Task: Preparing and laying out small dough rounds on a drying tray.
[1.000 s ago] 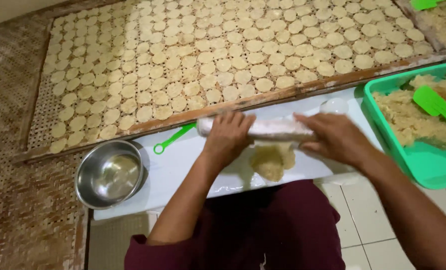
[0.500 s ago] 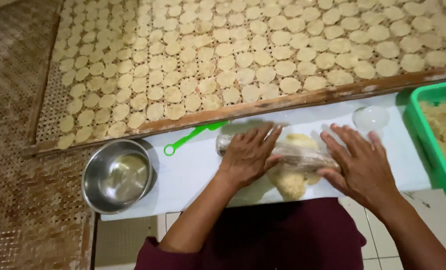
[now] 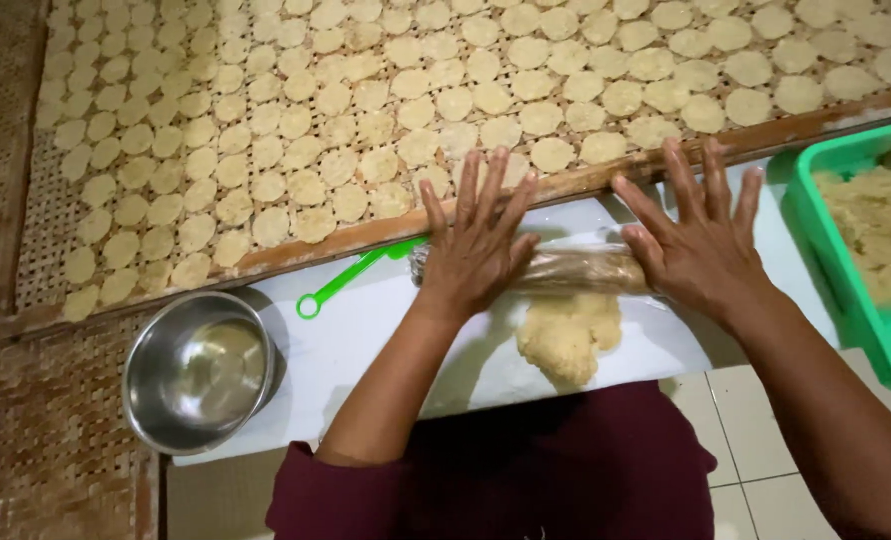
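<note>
Glossy plastic-wrapped rolling pin (image 3: 576, 268) lying under the fingers, soft matt dough (image 3: 569, 335) below them, shiny steel bowl (image 3: 201, 370), woven bamboo tray (image 3: 26, 250).

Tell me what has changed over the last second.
Both hands, left hand and right hand, rolled the wrapped rolling pin away across the dough, fingers now spread. The dough lies flatter and longer. Steel bowl and green tool stayed put.

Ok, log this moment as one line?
left hand: flat on rolling pin | right hand: flat on pin | dough: under pin, on white board
</note>
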